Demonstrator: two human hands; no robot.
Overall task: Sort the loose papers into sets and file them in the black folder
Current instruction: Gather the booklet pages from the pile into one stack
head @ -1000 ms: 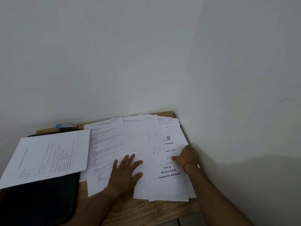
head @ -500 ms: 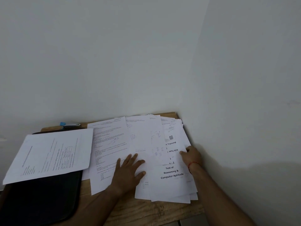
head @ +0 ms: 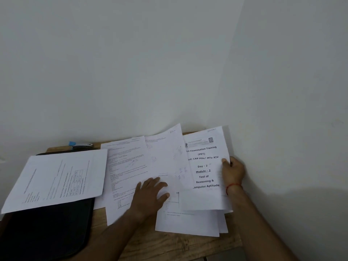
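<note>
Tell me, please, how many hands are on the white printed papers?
2. The left hand rests flat on the spread white printed papers; the right hand grips the right edge of the titled white cover sheet. No other hand shows.

A plain study or office corner. Lower centre, a wooden desk [head: 169, 247] bearing printed exam papers [head: 204, 174] meets bare white walls [head: 131, 63].

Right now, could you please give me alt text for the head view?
The right hand grips the edge of a title page while the left hand presses flat on loose papers; a black folder lies to the left, under another sheet.
</note>
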